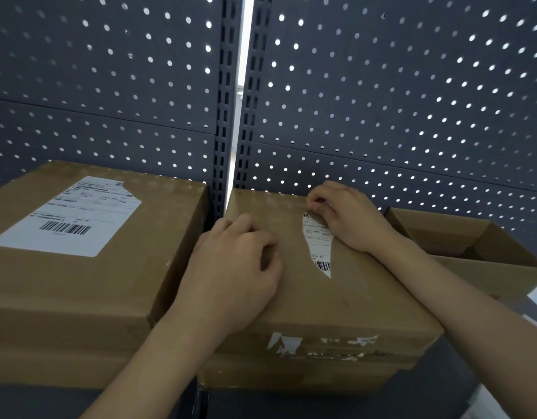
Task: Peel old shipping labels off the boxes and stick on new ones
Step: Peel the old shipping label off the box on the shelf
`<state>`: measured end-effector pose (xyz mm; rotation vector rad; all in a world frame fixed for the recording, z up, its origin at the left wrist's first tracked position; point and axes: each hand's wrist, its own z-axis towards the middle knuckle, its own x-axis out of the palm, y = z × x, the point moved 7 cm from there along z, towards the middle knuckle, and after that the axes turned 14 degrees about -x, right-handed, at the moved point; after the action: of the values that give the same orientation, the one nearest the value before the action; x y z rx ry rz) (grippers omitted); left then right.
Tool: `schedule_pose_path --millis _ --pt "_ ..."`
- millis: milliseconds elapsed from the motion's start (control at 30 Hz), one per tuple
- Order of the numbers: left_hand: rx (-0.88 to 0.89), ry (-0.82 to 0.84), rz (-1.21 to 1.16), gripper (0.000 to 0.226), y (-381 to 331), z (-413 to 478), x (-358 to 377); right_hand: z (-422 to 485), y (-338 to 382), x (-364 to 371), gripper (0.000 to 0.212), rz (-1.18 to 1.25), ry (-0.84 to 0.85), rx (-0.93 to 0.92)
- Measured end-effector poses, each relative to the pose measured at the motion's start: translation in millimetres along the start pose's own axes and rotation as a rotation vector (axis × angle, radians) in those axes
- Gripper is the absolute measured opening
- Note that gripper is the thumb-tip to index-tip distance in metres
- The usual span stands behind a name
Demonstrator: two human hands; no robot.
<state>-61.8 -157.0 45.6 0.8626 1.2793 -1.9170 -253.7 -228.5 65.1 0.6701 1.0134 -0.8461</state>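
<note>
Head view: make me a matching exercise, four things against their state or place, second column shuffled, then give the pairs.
Things
1. left box
2. middle box
3. right box
4. left hand

States
A. open at the top, flaps up
B. carries only a torn strip of label, pinched at its top by the right hand
C. carries a nearly whole label with a barcode
D. pressed flat on a box top, holding nothing

Pairs: 1-C, 2-B, 3-A, 4-D
</note>
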Motion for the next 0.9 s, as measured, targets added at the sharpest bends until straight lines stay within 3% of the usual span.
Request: schedule_pose_path --millis 400,567,900 --pt "-0.011 0.003 -0.001 0.039 1.2 0.8 0.0 3.4 5.0 6.3 0.012 -0.06 0.101 -0.028" --pt "-0.006 0.003 -0.019 0.039 0.9 -0.4 -0.3 -1.5 -0.9 0.1 0.014 0.004 -0.008 0.013" --pt "-0.007 0.001 -0.022 0.039 1.5 0.4 0.7 1.9 7.0 4.0 0.017 -0.086 0.092 -0.03"
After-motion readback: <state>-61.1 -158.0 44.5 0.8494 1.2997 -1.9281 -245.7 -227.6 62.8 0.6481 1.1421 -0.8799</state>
